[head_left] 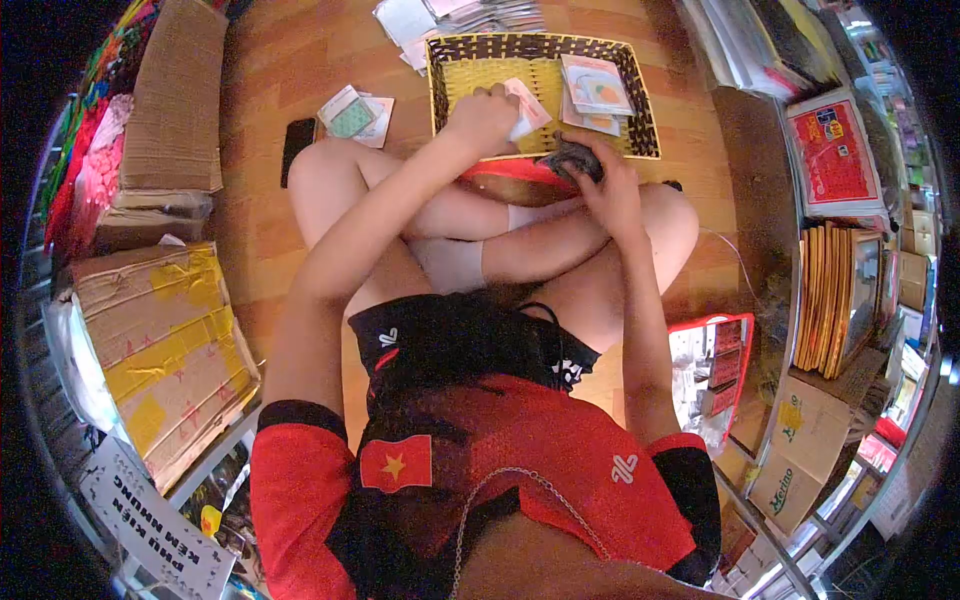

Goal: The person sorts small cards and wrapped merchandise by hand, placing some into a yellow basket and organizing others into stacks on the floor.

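Note:
A yellow-and-brown woven basket [440, 130] stands in front of my crossed legs. My left hand [485, 118] reaches over its left part, fingers closed on a small white card [527, 108] with reddish print. In the basket's right part lies a stack of picture cards [598, 88], the top one showing an orange shape. My right hand [612, 190] is at the basket's near right rim, fingers curled round a crumpled dark cloth [572, 158]. Something red [520, 172] shows just below the near rim.
Loose cards [365, 118] and a black phone-like object [297, 152] lie on the wooden floor at left. More stacked cards [470, 18] lie beyond the basket. Cardboard boxes [165, 350] line the left; shelves with frames [832, 295] and a carton [805, 460] line the right.

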Action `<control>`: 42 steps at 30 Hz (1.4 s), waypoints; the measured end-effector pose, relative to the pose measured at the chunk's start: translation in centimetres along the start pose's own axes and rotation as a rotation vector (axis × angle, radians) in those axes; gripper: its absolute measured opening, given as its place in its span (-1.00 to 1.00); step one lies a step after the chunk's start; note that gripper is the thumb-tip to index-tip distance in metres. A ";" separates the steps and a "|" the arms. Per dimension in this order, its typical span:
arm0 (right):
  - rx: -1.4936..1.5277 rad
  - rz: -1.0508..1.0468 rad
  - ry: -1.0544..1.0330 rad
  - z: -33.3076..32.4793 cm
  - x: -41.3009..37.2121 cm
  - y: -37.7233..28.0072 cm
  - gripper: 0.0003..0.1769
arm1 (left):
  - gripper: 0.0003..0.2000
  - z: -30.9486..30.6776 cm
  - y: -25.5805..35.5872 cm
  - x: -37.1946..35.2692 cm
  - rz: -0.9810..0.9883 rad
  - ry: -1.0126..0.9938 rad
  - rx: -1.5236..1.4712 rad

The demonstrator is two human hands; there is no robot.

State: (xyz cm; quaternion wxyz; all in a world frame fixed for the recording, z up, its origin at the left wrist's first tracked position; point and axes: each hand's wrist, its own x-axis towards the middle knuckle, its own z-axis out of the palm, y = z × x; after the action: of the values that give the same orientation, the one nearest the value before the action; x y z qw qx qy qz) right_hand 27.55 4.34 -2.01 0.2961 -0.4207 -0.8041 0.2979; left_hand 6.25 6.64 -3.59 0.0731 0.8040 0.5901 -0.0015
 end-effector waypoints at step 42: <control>-0.505 0.189 -0.253 5.7 6.7 0.9 -0.61 | -0.65 0.4 -4.0 6.0 0.190 0.207 -0.236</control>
State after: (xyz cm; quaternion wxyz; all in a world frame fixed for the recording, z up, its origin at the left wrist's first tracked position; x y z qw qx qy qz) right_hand 20.68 9.17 -4.88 0.0501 -0.5137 -0.8405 0.1647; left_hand 4.34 13.40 -4.96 0.1056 0.8377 0.5120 0.1577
